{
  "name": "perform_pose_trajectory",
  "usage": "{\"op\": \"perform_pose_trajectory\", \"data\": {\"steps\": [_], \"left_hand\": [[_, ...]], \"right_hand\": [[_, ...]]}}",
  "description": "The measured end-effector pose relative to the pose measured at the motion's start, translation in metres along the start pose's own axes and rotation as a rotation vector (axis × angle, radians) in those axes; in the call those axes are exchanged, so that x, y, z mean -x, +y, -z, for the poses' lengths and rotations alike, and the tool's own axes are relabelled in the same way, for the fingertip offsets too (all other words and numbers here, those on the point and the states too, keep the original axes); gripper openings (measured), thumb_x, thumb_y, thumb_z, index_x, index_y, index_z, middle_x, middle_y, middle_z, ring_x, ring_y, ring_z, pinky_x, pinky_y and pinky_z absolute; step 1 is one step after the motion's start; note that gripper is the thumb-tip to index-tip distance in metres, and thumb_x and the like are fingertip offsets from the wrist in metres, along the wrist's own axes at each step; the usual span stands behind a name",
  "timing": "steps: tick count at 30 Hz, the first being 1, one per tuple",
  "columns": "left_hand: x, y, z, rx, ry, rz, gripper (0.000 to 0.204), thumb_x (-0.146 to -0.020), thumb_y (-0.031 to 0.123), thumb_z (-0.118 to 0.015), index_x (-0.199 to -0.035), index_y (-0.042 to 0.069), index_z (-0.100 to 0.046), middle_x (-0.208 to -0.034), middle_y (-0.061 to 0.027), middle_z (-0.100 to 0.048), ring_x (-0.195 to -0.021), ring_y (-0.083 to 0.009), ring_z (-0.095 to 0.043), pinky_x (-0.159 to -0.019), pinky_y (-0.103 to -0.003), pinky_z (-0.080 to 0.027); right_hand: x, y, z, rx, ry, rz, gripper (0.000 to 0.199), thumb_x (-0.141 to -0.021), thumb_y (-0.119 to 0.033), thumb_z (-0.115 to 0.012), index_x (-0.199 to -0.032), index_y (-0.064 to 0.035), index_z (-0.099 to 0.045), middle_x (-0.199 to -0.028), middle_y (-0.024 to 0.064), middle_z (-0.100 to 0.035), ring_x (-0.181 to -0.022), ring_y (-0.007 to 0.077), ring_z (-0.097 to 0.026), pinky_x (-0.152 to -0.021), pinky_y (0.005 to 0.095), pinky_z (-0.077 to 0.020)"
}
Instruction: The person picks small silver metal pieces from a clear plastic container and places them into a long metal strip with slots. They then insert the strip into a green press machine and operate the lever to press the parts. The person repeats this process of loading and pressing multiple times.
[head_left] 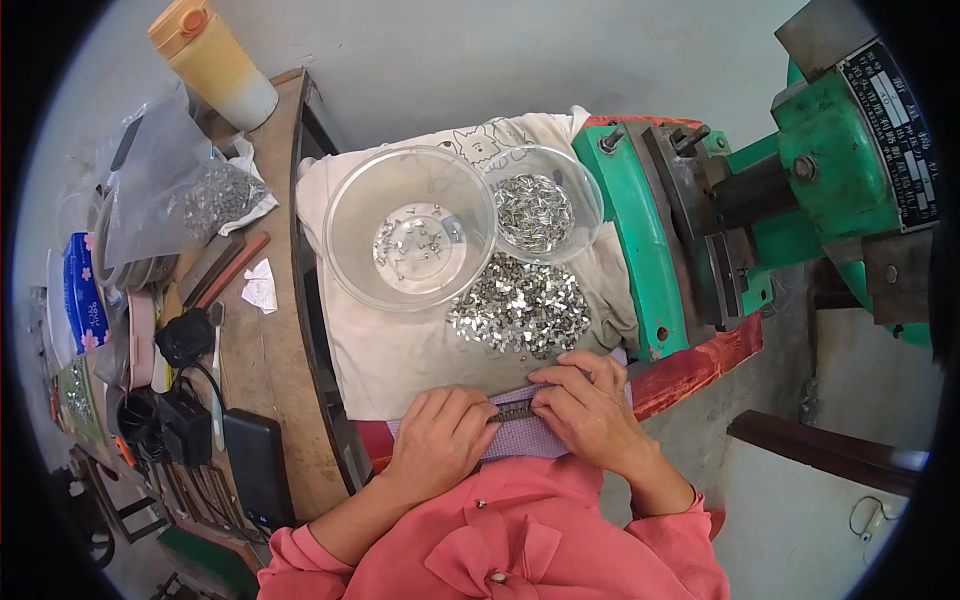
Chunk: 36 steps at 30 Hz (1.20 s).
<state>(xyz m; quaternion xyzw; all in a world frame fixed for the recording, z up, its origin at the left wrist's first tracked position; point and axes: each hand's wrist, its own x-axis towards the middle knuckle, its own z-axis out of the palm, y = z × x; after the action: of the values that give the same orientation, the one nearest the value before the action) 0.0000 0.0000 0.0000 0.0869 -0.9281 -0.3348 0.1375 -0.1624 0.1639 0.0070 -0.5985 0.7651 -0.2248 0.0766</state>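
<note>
My left hand (440, 430) and my right hand (590, 412) face each other at the near edge of the work surface. Between them lies a narrow dark metal strip (516, 411) with fine cross marks, its ends pinched in my closed fingertips. Under it is a purple checked cloth (510, 440). Just beyond my hands, small shiny metal pieces (522, 308) are heaped on a beige cloth (375, 365). Behind the heap stands a small clear tub (590, 205) with slim silvery pieces (533, 212) inside. Left of it, a larger clear tub (345, 270) has a few small pieces on its bottom.
A green press (825, 165) with a green base (630, 270) stands close on the right. The wooden table (270, 350) at left carries a black power bank (257, 468), cables, tools, a plastic bag (160, 190) of grey bits and a yellow-white bottle (215, 70).
</note>
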Motion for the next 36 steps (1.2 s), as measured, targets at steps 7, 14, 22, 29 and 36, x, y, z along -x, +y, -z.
{"op": "perform_pose_trajectory", "data": {"steps": [7, 14, 22, 29, 36], "left_hand": [[0.004, -0.001, 0.003, 0.005, 0.009, 0.006, 0.027, -0.075, 0.012, -0.079, -0.098, 0.007, -0.066, -0.098, -0.0071, -0.063, -0.09, -0.0271, -0.062, -0.078, -0.039, -0.047], [0.015, -0.008, 0.01, -0.046, 0.018, -0.04, 0.035, -0.073, 0.009, -0.079, -0.107, 0.01, -0.07, -0.099, -0.005, -0.064, -0.091, -0.0242, -0.063, -0.077, -0.037, -0.048], [0.019, -0.012, 0.012, -0.146, -0.028, -0.146, 0.04, -0.075, 0.008, -0.078, -0.114, 0.013, -0.072, -0.101, -0.0029, -0.064, -0.094, -0.022, -0.064, -0.077, -0.035, -0.048], [0.021, -0.012, 0.014, -0.098, 0.019, -0.062, 0.047, -0.073, 0.009, -0.08, -0.119, 0.008, -0.068, -0.103, -0.0044, -0.065, -0.093, -0.0238, -0.065, -0.078, -0.036, -0.049], [0.025, -0.015, 0.016, -0.102, 0.003, -0.066, 0.042, -0.074, 0.009, -0.08, -0.115, 0.008, -0.07, -0.103, -0.0047, -0.066, -0.094, -0.0237, -0.065, -0.08, -0.036, -0.049]], "right_hand": [[0.009, -0.002, 0.001, 0.042, 0.107, 0.03, 0.019, -0.076, -0.016, -0.076, -0.094, -0.0184, -0.071, -0.112, -0.0051, -0.065, -0.115, 0.0213, -0.052, -0.096, 0.0378, -0.0331], [0.016, -0.003, -0.001, 0.209, 0.151, 0.122, 0.029, -0.075, -0.021, -0.067, -0.103, -0.025, -0.074, -0.11, -0.0061, -0.066, -0.109, 0.0177, -0.055, -0.094, 0.036, -0.033], [0.017, -0.009, -0.005, 0.223, 0.209, 0.142, 0.028, -0.078, -0.023, -0.064, -0.105, -0.0259, -0.074, -0.111, -0.0053, -0.065, -0.109, 0.0159, -0.055, -0.094, 0.035, -0.0334], [0.005, -0.021, -0.015, 0.246, 0.15, 0.18, 0.026, -0.081, -0.025, -0.062, -0.104, -0.0241, -0.073, -0.114, -0.0036, -0.065, -0.112, 0.0146, -0.055, -0.098, 0.0364, -0.0318], [-0.002, -0.03, -0.017, 0.28, 0.142, 0.132, 0.017, -0.078, -0.025, -0.066, -0.093, -0.0269, -0.073, -0.111, -0.0062, -0.066, -0.109, 0.0163, -0.055, -0.096, 0.0359, -0.032]]}}
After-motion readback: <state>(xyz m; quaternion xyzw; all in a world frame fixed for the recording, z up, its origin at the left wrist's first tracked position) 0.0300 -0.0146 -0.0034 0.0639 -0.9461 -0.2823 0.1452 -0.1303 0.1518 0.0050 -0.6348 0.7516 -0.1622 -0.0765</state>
